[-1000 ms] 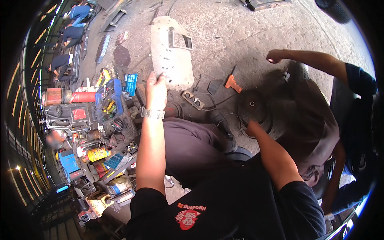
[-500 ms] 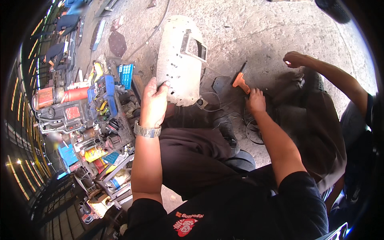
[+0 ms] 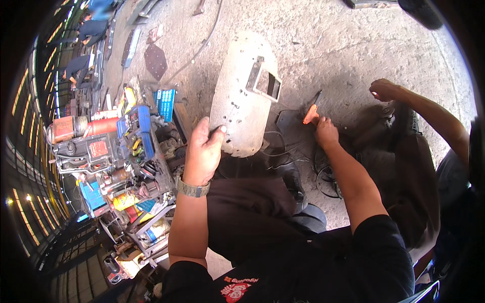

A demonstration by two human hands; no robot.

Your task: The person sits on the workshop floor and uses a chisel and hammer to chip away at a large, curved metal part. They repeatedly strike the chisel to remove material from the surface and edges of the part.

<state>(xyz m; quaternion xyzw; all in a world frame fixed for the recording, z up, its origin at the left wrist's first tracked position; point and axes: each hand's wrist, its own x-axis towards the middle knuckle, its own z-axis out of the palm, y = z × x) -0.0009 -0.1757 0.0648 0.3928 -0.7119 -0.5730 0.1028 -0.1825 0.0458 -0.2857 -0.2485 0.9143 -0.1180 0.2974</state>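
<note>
My left hand (image 3: 204, 154) is closed on the lower left edge of a worn, pale welding mask (image 3: 245, 108), thumb on its face. The mask stands upright in front of me, with a framed window near its upper right side. To its right, my right hand (image 3: 327, 132) is closed round the rear of an orange welding electrode holder (image 3: 310, 115). The holder's dark tip points away from me, up and to the right. A dark metal plate (image 3: 287, 119) lies on the ground between mask and holder, partly hidden by the mask.
At my left stand an orange-and-grey machine (image 3: 86, 146), a blue tool case (image 3: 139, 131), a blue box (image 3: 165, 103) and piled tools. At right, another person's hand (image 3: 385, 90) reaches in. A cable (image 3: 202, 53) crosses the concrete floor (image 3: 328, 40). More people work at far left.
The mask and my left hand have come slightly right and nearer to me. My view has shifted a little, and my right hand keeps its grip on the electrode holder.
</note>
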